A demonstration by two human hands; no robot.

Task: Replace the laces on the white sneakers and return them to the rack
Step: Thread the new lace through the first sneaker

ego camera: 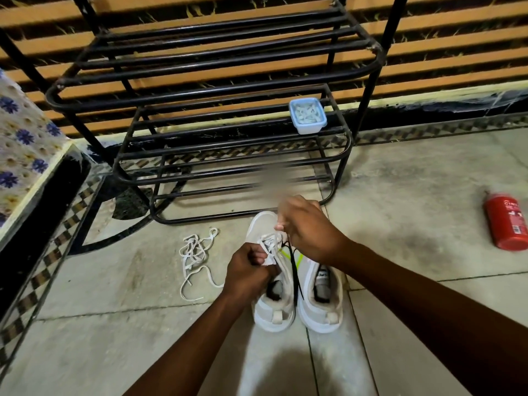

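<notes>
White sneakers (323, 312) sat on floor (400, 195), 6 o'clock of rack (228, 155). Left hand (248, 267) gripped left sneaker (274, 312) at the tongue; right hand (308, 230) pinched black lace (294, 270). Loose white laces (194, 258) at their 9 o'clock.

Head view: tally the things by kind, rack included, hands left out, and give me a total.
White sneakers: 2
Pile of white laces: 1
Black lace: 1
Blue box: 1
Red can: 1
Black rack: 1
Total: 7
</notes>
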